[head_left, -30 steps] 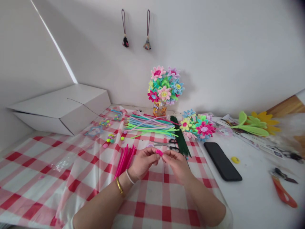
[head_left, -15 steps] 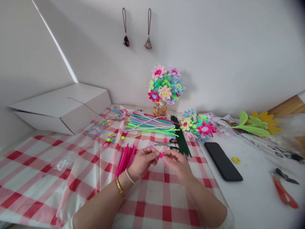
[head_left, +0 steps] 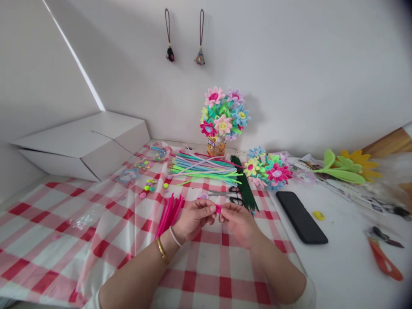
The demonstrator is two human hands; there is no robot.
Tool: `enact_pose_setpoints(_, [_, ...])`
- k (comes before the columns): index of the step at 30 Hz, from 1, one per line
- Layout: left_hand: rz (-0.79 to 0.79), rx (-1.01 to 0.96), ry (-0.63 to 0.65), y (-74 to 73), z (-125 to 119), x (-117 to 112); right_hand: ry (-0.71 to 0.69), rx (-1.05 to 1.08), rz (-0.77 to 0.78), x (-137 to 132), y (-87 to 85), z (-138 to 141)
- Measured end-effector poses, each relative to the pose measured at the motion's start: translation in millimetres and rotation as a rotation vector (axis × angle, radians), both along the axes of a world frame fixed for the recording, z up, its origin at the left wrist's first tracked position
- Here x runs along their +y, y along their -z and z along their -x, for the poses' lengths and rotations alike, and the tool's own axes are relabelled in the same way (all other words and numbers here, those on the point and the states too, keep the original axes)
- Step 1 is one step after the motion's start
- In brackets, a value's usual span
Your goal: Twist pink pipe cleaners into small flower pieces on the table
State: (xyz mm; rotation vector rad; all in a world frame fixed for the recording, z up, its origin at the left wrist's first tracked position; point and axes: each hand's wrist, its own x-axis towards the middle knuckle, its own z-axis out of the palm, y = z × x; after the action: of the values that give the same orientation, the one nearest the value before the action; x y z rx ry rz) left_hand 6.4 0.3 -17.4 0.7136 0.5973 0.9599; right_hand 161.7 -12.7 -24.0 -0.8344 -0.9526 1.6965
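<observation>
Both my hands meet above the red-and-white checked tablecloth [head_left: 64,214]. My left hand [head_left: 194,218] and my right hand [head_left: 238,221] pinch a small piece of hot-pink pipe cleaner [head_left: 218,209] between their fingertips. Most of the piece is hidden by my fingers. A bundle of hot-pink pipe cleaners [head_left: 169,213] lies just left of my left hand. Scissors [head_left: 230,195] and a bunch of dark green stems [head_left: 246,189] lie just beyond my hands.
A fan of pastel pipe cleaners [head_left: 206,169] lies behind, with a jar of finished flowers [head_left: 222,118] and loose flowers [head_left: 268,169]. A white box [head_left: 83,146] stands at the left. A black phone [head_left: 301,216], orange pliers [head_left: 384,257] and a felt sunflower [head_left: 350,168] lie at the right.
My fingertips have closed further over the pink piece, so less of it shows. My hands stay in almost the same spot.
</observation>
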Motion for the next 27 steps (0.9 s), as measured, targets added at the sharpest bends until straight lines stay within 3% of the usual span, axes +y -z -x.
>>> enact_pose_setpoints(7, [0.012,-0.015,-0.039,1.8,0.6,2.3,0.174,-0.326,-0.127,-3.5,-14.1,1.2])
enact_pose_setpoints(10, [0.006,-0.033,-0.029,3.2,0.1,2.0,0.184,-0.404,-0.137,-4.2,-17.4,1.7])
enact_pose_setpoints(22, [-0.047,0.0,-0.04,5.3,-1.5,0.0,0.154,-0.38,-0.105,-4.5,-11.3,1.9])
enact_pose_setpoints(27, [-0.115,0.084,-0.07,5.9,-1.8,1.0,0.158,-0.494,-0.159,-4.2,-12.6,1.3])
